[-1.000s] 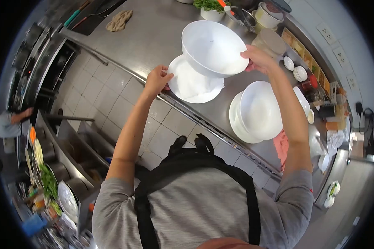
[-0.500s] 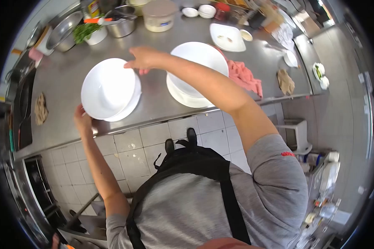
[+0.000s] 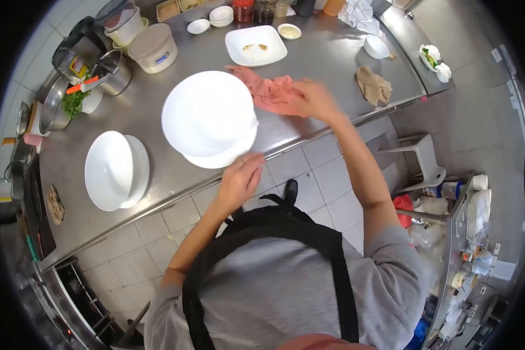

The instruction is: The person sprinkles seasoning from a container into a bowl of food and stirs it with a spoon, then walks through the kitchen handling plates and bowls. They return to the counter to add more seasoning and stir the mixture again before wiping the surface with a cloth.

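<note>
"Leaving the left bowl (image 3: 107, 171) on its plate (image 3: 139, 169), the right hand (image 3: 315, 100) now meets the pink cloth (image 3: 268, 93); that bowl seems set down."

"Gripping?"

"Can't tell, it's blurred. The left hand (image 3: 240, 179) half-curls beside the other plate (image 3: 224, 158), mostly hidden by the second bowl (image 3: 207, 111); whether it's pinching the rim is unclear."

A crumpled pink cloth (image 3: 271, 94) lies just beside 1 white bowl (image 3: 207, 111) — round, set over a white plate (image 3: 227, 160).

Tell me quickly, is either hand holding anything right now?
Left hand: partly curled beside the white plate; grip unclear.
Right hand: blurred at the pink cloth; grip unclear.
</note>
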